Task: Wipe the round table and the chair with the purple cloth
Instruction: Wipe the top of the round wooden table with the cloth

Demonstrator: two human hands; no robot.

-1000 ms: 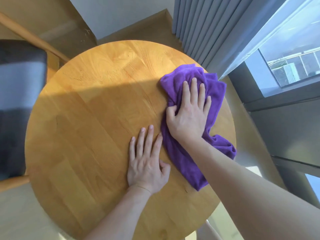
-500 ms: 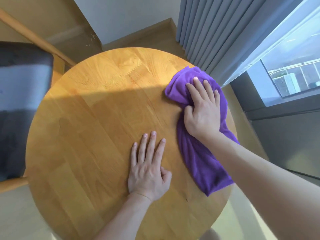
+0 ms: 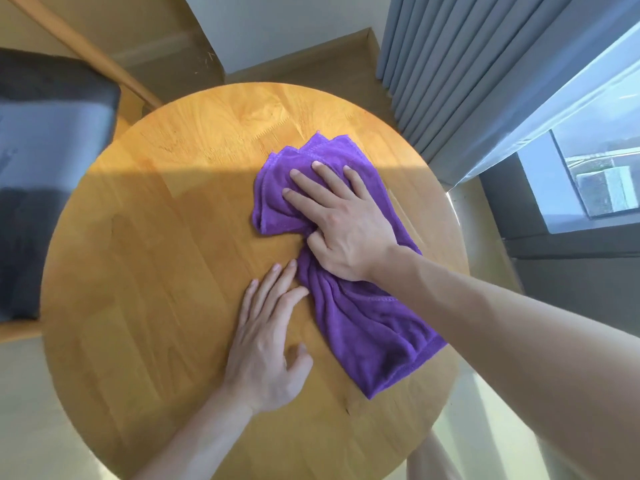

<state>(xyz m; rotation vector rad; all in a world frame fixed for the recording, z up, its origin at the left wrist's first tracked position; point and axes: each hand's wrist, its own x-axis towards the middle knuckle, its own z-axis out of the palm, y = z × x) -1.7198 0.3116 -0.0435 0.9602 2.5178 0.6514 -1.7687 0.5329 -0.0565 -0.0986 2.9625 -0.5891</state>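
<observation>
Pressing flat, the right hand lies on the purple cloth with fingers straight and spread, only the thumb tucked into a fold. From the left: the chair with its dark cushion is cut off by the picture edge. Next, the round table, where the left hand rests open on the bare wood, its fingertips just beside the cloth. On the right, grey curtains hang; the window is only partly seen.
</observation>
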